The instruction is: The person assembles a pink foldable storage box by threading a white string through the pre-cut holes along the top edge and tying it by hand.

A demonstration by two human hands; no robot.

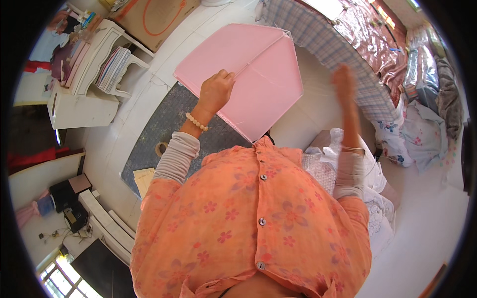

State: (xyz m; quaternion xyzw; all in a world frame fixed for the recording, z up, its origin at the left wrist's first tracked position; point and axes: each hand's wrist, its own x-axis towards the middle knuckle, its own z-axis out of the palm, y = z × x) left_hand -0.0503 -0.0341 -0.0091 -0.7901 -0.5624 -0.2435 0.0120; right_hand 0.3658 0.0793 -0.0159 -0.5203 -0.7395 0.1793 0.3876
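A large pink fabric piece [268,77] with pale stitched edges lies in front of me. A raised seam runs slantwise across it to a far corner. My left hand [217,92], a beaded bracelet at its wrist, is closed in a pinch on the near end of that seam. Thin white thread ends show on the pink surface. Off to the right and clear of the fabric, my right hand [344,82] is raised and smeared by motion. Its fingers, and anything between them, cannot be made out.
Under the pink fabric is a dark grey table top [164,124] with a tape roll [161,148] and a light wooden piece [144,180]. White lacy cloth [375,198] lies by my right elbow. A bed with a checked skirt [318,37] stands right; a white cabinet [82,107] stands left.
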